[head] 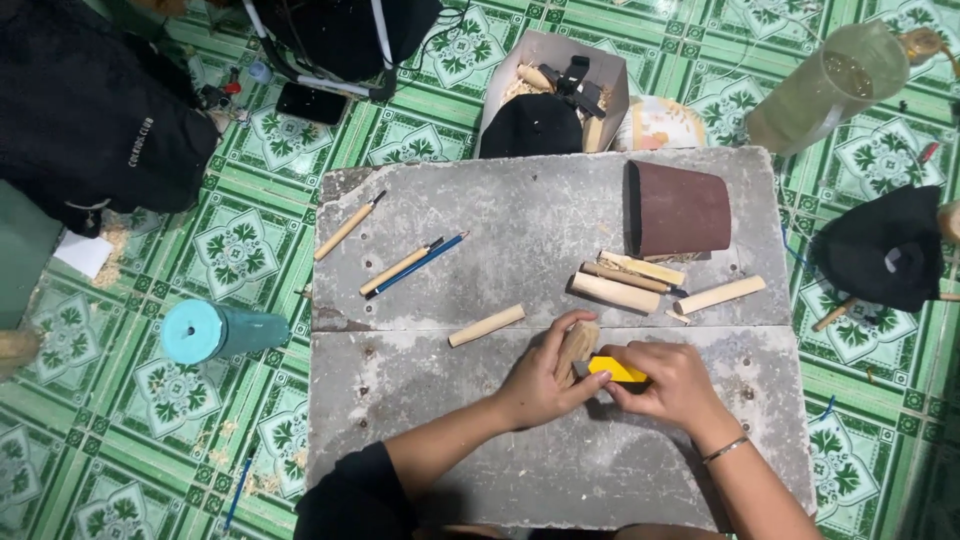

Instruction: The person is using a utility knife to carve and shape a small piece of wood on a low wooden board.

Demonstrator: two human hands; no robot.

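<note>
My left hand (545, 378) grips a short rounded piece of pale wood (578, 344), standing it on the grey board (420, 400). My right hand (672, 382) holds a yellow-handled cutter (616, 369) with its tip against the wood piece. Both hands meet at the middle of the near board. A bracelet sits on my right wrist.
On the far board lie several wooden sticks (615, 292), a single dowel (486, 325), carving tools and a blue pencil (410, 264), and a brown sandpaper roll (680, 209). A teal bottle (220, 331), a cardboard box (556, 92), a clear jar (828, 87) and black bags lie on the green tiled floor.
</note>
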